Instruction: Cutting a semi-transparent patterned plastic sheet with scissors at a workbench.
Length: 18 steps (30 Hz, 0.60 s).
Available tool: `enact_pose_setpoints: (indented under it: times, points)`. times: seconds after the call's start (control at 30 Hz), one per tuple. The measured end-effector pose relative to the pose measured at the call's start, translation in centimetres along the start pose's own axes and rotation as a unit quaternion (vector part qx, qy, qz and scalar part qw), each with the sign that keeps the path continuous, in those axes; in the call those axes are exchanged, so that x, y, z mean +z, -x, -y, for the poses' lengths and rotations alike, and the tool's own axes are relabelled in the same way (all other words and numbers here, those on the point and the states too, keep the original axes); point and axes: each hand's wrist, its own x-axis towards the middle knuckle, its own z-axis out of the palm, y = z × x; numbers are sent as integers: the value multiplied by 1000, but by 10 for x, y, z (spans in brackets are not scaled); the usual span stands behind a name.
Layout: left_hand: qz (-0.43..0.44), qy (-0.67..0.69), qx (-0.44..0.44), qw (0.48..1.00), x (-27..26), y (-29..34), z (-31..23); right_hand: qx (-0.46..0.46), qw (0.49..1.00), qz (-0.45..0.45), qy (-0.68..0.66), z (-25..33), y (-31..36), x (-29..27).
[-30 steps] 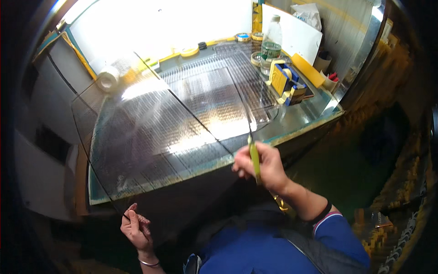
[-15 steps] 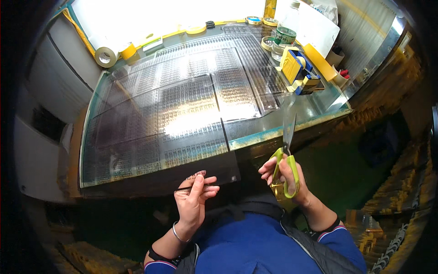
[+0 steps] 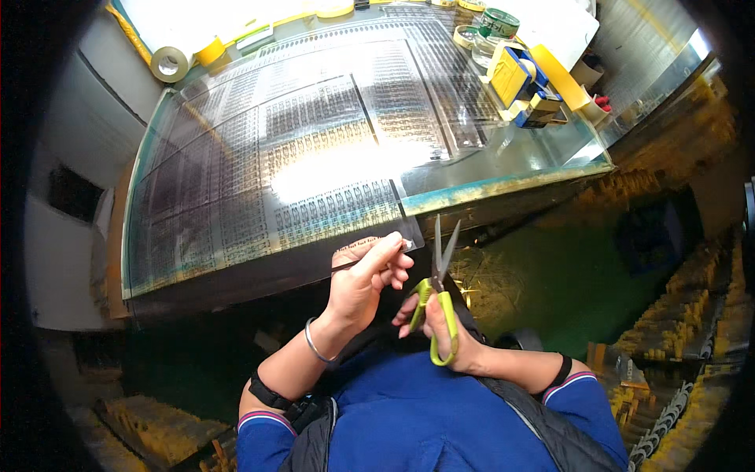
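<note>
You are sitting in a workshop: beyond your left hand (image 3: 363, 277) a glass-topped workbench (image 3: 503, 182) is carrying printed transparent sheets (image 3: 314, 149), tape rolls (image 3: 168, 63) are lying at its far edge, and stacked yellow parts (image 3: 668, 346) are crowding the floor to your right.

A glass worktop (image 3: 503, 185) with a blue-green edge fills the upper part, and strong white light shines through its middle. Rolls of tape (image 3: 169, 63) lie at its far left corner, yellow boxes (image 3: 511, 75) at the far right. Below, the floor (image 3: 582, 283) is dark green. A pale wall (image 3: 86, 134) stands on the left.
</note>
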Motion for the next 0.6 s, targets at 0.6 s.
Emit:
enact_pose_setpoints:
  times: [0.6]
  points:
    - [-26,-98,71,992,32,0,7,-46,990,-99,89,1,-20,22]
